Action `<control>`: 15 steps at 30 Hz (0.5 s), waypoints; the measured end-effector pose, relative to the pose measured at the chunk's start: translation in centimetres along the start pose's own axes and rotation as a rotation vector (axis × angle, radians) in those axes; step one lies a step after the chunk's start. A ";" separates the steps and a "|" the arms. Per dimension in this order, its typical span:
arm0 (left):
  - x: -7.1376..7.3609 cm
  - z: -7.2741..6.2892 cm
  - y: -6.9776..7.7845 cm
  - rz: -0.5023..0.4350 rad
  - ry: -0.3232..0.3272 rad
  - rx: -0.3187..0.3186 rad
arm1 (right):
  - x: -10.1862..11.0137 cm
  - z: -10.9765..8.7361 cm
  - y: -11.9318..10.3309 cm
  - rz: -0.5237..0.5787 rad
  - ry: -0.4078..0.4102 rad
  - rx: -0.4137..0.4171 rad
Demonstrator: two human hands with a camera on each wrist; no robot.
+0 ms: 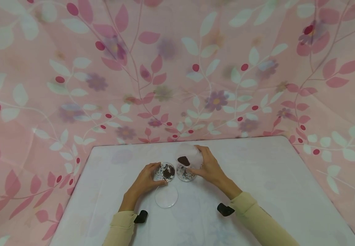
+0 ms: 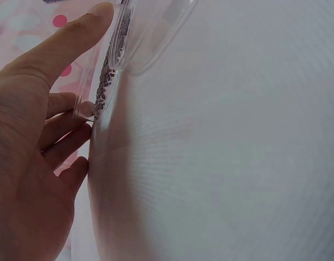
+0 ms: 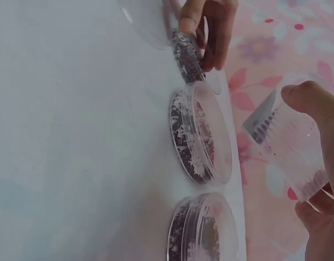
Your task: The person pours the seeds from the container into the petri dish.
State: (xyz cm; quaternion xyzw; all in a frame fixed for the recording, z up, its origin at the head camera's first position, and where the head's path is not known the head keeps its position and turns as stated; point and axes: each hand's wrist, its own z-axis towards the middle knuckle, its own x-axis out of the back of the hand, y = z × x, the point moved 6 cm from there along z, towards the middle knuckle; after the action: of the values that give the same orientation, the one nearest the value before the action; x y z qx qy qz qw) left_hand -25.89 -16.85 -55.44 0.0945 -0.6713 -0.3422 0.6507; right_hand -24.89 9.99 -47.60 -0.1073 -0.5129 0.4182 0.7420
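In the head view my left hand grips the sides of a clear petri dish on the table. Dark brown granules lie heaped and scattered inside it. Its thumb and fingers span the dish's rim in the left wrist view. My right hand holds a clear ribbed plastic cup, tilted, with dark granules gathered near its mouth. Below the cup stands a second petri dish, also holding dark and white bits. A clear round lid lies in front of the left dish.
The right wrist view shows two lidded petri dishes in a row past the held one, a middle dish and a nearer dish. A white cloth covers the table. Behind it hangs a pink floral curtain.
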 end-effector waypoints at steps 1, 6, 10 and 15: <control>0.0 0.0 0.0 0.001 -0.005 0.004 | 0.2 -0.1 0.3 0.033 0.000 -0.025; 0.0 0.0 0.0 -0.005 -0.014 0.009 | 1.4 -1.1 2.0 0.189 0.023 -0.134; 0.1 0.0 0.2 -0.013 -0.011 -0.001 | 2.8 -2.2 3.2 0.272 0.063 -0.180; 0.2 0.1 0.3 -0.026 -0.005 -0.025 | 5.2 -3.3 3.6 0.351 0.115 -0.220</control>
State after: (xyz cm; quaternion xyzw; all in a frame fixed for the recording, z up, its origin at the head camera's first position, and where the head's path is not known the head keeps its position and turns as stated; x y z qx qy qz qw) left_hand -25.93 -16.73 -55.14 0.0942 -0.6673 -0.3594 0.6455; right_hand -23.23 16.94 -47.67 -0.2990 -0.4857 0.4755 0.6698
